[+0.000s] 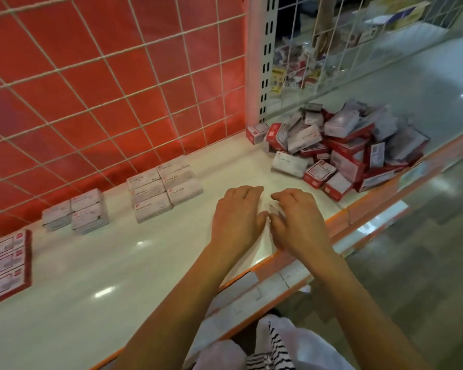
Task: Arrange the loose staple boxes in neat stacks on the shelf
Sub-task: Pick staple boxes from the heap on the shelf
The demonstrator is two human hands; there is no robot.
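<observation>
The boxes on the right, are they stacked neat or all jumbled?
Jumbled: the pile of boxes lies tipped at all angles, leaning on one another on the shelf.

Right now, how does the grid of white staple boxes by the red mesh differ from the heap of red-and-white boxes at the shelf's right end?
The grid of white staple boxes lies flat in two aligned columns; the heap of red-and-white boxes tilts and overlaps. The grid shows only white STAPLES faces; the heap mixes red sides and white faces. Both sit on the white shelf.
</observation>
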